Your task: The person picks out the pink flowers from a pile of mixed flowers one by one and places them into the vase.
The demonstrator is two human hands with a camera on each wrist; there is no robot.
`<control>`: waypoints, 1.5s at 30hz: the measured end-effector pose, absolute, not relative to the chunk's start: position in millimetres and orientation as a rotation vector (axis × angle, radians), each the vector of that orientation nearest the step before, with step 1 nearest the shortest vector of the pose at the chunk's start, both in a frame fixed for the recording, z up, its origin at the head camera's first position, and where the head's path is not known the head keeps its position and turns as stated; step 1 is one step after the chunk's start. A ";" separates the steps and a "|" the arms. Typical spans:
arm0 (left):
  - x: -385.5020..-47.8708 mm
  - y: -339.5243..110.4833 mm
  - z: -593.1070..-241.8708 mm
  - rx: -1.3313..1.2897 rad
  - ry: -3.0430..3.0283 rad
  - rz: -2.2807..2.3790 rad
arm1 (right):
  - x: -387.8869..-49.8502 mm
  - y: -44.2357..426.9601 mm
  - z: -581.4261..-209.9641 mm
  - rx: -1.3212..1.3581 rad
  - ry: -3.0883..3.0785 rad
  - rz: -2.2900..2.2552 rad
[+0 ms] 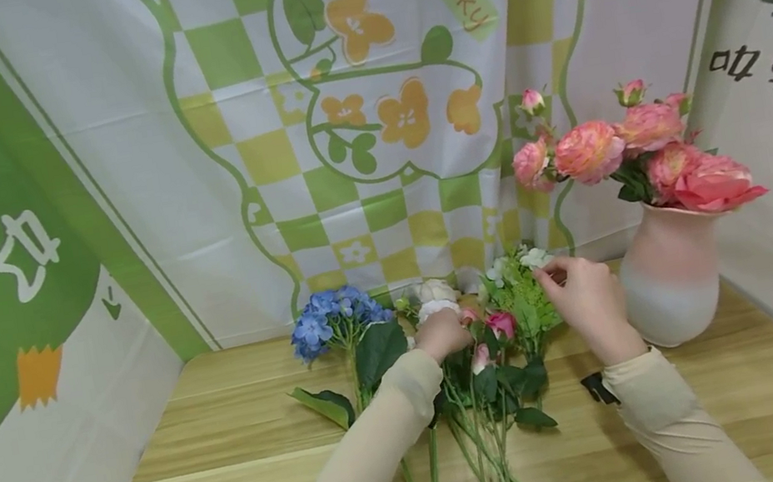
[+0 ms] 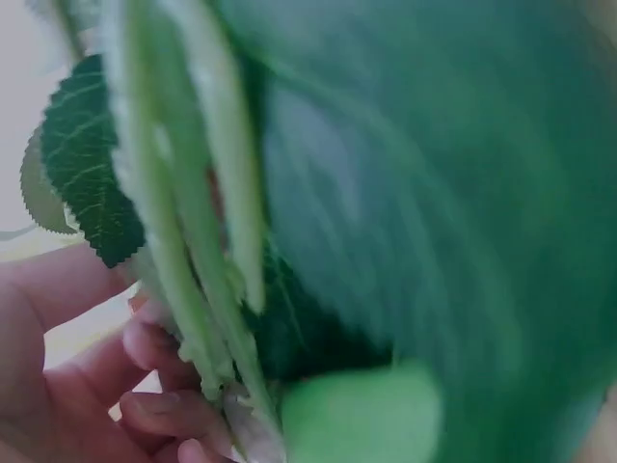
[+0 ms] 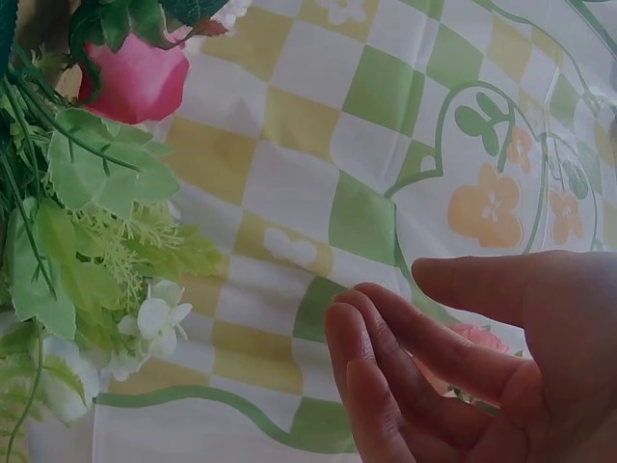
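My left hand [image 1: 443,336] is among the flower heads, beside a white rose [image 1: 435,292]. In the left wrist view its bent fingers [image 2: 159,415] lie against green stems [image 2: 183,222] and a pale petal; a large leaf hides part of this, so I cannot tell whether they grip. My right hand [image 1: 588,302] reaches beside a light-green spray with small white blossoms [image 1: 535,258]. In the right wrist view, that hand's fingers are loosely bent with nothing between them, apart from the spray. A dark pink rose [image 1: 502,325] lies between both hands.
A blue hydrangea [image 1: 338,316] lies left of the left hand. The pink-and-white vase [image 1: 672,271] holding pink flowers [image 1: 588,152] stands close to the right hand. Long stems run toward the near edge of the wooden table [image 1: 235,433]. A printed cloth [image 1: 375,217] hangs behind.
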State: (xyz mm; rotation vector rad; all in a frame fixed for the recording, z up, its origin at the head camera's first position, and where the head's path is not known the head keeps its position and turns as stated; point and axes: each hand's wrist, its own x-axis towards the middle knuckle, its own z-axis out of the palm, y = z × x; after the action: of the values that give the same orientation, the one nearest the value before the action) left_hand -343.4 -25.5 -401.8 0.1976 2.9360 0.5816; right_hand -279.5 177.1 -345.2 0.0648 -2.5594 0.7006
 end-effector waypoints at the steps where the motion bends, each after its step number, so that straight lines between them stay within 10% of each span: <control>1: -344.1 -26.3 -402.6 0.187 2.919 0.650 | -279.4 177.3 -345.2 0.068 -2.565 0.704; 45: -317.3 -59.7 -345.0 0.276 2.550 1.526 | -279.1 177.2 -344.2 0.102 -2.610 0.752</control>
State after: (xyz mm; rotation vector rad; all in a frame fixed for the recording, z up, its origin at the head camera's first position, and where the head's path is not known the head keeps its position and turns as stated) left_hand -317.3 -59.7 -345.0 0.2756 2.5498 1.5258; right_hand -279.1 177.2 -344.2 0.1015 -2.6097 0.7523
